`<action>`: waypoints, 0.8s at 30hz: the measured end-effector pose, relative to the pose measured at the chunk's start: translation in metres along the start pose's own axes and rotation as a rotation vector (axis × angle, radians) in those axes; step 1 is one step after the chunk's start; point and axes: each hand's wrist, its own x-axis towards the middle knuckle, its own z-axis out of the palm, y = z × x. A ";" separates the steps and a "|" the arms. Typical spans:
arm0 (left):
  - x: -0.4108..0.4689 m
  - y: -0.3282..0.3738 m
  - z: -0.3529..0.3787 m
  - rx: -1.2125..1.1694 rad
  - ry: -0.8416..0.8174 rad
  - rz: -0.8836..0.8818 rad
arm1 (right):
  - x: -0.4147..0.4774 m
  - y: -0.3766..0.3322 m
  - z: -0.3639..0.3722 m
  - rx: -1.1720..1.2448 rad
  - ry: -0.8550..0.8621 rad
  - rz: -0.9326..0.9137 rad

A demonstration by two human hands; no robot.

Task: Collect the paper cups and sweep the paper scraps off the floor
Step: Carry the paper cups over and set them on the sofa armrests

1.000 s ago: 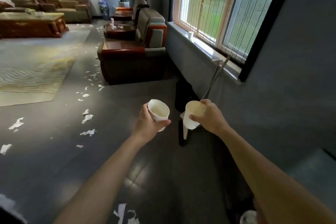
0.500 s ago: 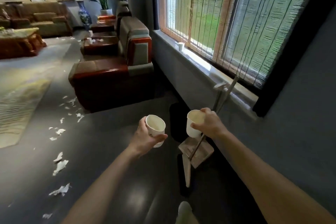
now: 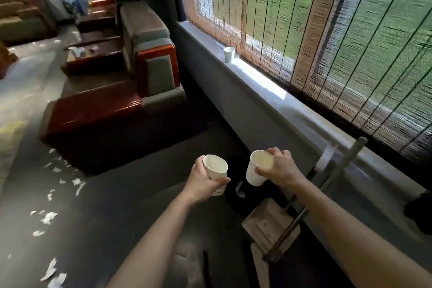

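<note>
On your far left the paper scraps (image 3: 49,216) now trail along the edge of the view. A second ago they lay ahead of you, so you have turned from them toward the window, and none is swept yet. Your left hand (image 3: 201,182) keeps fingers and thumb curled round one paper cup (image 3: 216,167), mouth up, as before.

Above the gap between your hands, the third cup (image 3: 229,54) stands upright on the windowsill (image 3: 261,77) and looks much closer than it did. You are walking up to it, and it is likely your next pick. With both hands full, you probably need to nest one cup in the other first.

Your right hand (image 3: 280,169) grips the second cup (image 3: 254,170) at the rim from above, tilted toward the left one, near but apart. Below your right forearm, the dustpan (image 3: 264,224) and the long handles (image 3: 348,161) leaning on the sill have come within reach for the sweeping.
</note>
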 end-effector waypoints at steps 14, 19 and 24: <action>0.300 -0.113 0.116 0.139 -0.565 -0.142 | 0.241 0.098 0.154 0.025 -0.010 0.402; 0.374 -0.207 0.194 0.265 -0.621 -0.143 | 0.334 0.217 0.278 0.012 -0.074 0.459; 0.417 -0.266 0.236 0.503 -0.729 0.019 | 0.360 0.218 0.305 -0.111 -0.041 0.411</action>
